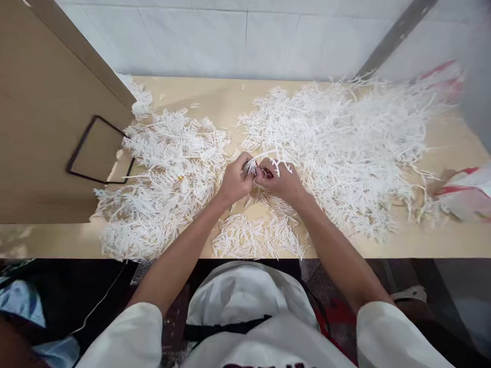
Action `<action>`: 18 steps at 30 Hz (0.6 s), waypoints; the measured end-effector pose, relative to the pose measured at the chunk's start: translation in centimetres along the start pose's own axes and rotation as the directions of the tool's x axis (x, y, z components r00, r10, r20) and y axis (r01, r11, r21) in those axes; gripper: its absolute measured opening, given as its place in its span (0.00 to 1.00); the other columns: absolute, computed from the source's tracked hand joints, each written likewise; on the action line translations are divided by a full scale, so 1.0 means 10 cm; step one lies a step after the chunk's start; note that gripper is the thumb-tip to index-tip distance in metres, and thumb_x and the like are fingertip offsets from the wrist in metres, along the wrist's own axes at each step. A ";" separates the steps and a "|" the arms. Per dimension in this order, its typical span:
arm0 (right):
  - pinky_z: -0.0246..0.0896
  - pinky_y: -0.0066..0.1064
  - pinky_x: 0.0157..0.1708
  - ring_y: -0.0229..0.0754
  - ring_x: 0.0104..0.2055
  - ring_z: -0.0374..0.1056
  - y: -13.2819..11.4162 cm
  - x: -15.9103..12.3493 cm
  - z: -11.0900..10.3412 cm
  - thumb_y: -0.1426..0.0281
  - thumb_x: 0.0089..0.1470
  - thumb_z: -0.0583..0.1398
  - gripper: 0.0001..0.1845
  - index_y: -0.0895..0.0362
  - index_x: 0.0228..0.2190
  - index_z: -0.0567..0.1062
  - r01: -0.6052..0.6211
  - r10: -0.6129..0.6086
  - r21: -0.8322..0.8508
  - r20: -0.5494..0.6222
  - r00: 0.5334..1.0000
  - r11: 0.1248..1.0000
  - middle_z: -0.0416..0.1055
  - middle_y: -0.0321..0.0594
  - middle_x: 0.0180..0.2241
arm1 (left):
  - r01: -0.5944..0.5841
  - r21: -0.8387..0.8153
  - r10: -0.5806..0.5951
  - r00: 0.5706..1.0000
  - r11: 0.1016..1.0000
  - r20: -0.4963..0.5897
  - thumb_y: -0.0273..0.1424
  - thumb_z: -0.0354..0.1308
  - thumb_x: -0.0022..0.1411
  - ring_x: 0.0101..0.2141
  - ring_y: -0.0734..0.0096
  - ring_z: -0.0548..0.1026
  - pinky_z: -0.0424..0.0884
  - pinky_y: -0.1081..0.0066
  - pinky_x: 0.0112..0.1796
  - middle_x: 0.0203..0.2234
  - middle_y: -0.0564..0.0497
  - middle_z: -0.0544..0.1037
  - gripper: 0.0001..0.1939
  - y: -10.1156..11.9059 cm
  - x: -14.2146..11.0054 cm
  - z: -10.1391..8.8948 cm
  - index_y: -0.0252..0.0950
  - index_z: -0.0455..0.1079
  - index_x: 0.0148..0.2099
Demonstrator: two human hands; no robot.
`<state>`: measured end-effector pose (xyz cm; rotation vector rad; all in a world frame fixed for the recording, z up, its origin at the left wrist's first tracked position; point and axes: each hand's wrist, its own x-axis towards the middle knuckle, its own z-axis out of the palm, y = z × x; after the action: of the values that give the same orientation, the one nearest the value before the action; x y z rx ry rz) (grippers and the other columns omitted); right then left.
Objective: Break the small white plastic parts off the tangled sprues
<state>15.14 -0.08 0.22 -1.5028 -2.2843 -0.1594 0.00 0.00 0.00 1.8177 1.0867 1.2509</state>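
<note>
Both hands meet over the middle of the table. My left hand (236,180) is closed around a small bunch of thin white sticks (251,166), whose tips fan out above the thumb. Fingertips to fingertips with it, my right hand (284,183) is closed on a white branched plastic sprue (276,162) that sticks up over its knuckles. The exact grip between the fingers is partly hidden. Below the hands lies a loose pile of short white sticks (259,237).
A large heap of white branched pieces (345,148) covers the right side. Another heap of white sticks (164,189) lies left, beside a cardboard panel (42,128) with a black wire frame (72,158). Red-and-white bags (468,189) stand far right. A tiled wall (215,41) closes the back.
</note>
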 end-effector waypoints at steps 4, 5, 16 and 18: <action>0.40 0.31 0.26 0.34 0.24 0.55 -0.03 0.00 -0.04 0.65 0.57 0.50 0.14 0.58 0.27 0.71 0.047 -0.046 -0.020 0.046 0.998 0.999 0.69 0.38 0.25 | 0.058 0.033 -0.056 0.996 0.998 -0.068 0.15 0.48 0.44 0.21 0.79 0.56 0.52 0.73 0.22 0.19 0.58 0.58 0.13 0.04 -0.06 0.03 0.38 0.53 0.29; 0.40 0.32 0.26 0.34 0.24 0.56 -0.05 0.00 -0.03 0.65 0.58 0.50 0.15 0.58 0.28 0.71 0.046 -0.045 -0.026 0.047 0.998 0.999 0.70 0.39 0.26 | 0.066 0.068 -0.059 0.994 0.995 -0.097 0.15 0.49 0.43 0.21 0.79 0.56 0.51 0.73 0.22 0.18 0.58 0.58 0.13 0.04 -0.07 0.03 0.38 0.52 0.28; 0.51 0.29 0.28 0.35 0.25 0.60 -0.04 0.06 -0.06 0.60 0.62 0.49 0.15 0.57 0.36 0.70 -0.204 0.208 0.309 0.021 0.978 0.929 0.69 0.37 0.27 | 0.172 -0.019 -0.171 0.952 0.985 -0.252 0.24 0.56 0.55 0.24 0.79 0.59 0.55 0.73 0.26 0.22 0.57 0.61 0.08 0.00 0.00 0.01 0.37 0.58 0.31; 0.55 0.29 0.31 0.34 0.28 0.62 -0.01 0.06 -0.09 0.60 0.63 0.48 0.16 0.56 0.41 0.69 -0.146 0.155 0.404 0.011 0.988 0.903 0.70 0.37 0.32 | 0.176 -0.075 -0.189 0.949 0.982 -0.252 0.26 0.57 0.56 0.25 0.79 0.60 0.56 0.73 0.27 0.23 0.56 0.63 0.07 -0.02 0.02 -0.01 0.37 0.59 0.32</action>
<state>15.12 0.16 1.30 -1.4347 -2.0117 0.3223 -0.08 0.30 -0.07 1.5051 1.3188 1.4153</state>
